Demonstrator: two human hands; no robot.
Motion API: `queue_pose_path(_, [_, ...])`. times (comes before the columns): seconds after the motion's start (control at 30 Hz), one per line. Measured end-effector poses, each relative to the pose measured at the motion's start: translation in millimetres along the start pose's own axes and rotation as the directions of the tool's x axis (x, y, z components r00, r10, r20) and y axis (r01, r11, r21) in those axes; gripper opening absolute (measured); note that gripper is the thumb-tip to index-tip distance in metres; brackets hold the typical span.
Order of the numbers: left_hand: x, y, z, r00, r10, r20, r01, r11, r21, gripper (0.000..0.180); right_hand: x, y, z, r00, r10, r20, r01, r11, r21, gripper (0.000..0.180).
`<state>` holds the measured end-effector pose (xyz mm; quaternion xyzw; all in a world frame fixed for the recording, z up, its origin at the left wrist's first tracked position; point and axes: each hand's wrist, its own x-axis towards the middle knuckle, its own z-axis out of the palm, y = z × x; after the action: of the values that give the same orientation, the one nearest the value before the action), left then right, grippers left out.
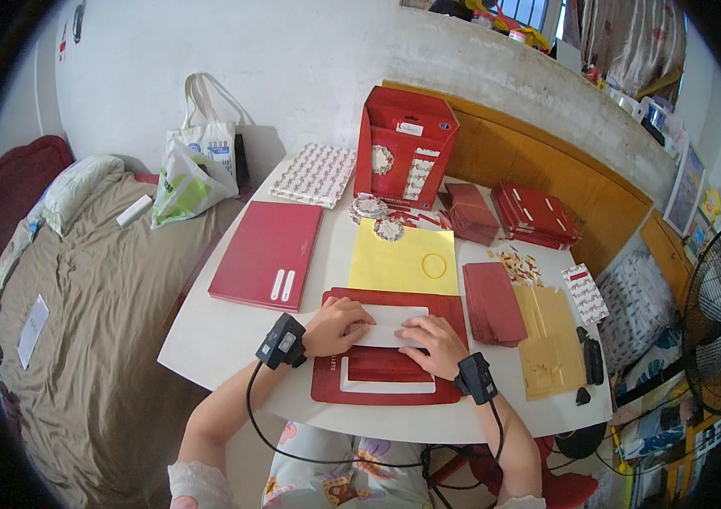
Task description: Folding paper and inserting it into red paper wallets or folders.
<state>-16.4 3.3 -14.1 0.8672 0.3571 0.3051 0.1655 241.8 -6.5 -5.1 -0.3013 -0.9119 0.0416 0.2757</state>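
Note:
A dark red flat card sheet [454, 310] lies before me at the table's near edge, with white-bordered panels in it. Across its upper part runs a white paper strip [382, 336]. My left hand [337, 327] has its bent fingers closed on the strip's left end. At the right end, my right hand [435, 346] also grips it, thumb and fingers bent close together. Whatever lies under my fingers is hidden. Just below is a red panel [388, 366] framed by a white border. Beyond the sheet rests yellow paper [399, 254] with a yellow ring on it.
Left on the table is a red folder stack [263, 250], behind it a patterned white stack [314, 174]. A red display box [403, 153] stands at the back. Right are red card stacks [492, 301], small scraps [520, 265] and a tan envelope [551, 343]. Black cables hang from both wrists.

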Motion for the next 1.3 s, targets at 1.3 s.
queue_pose_path(1.3, [4.5,21.5,8.2,0.997,-0.067,0.042,0.075,0.972,-0.225,0.021,4.6,-3.2,0.2,0.947,0.321,-0.007,-0.264,0.791,0.552,0.016])
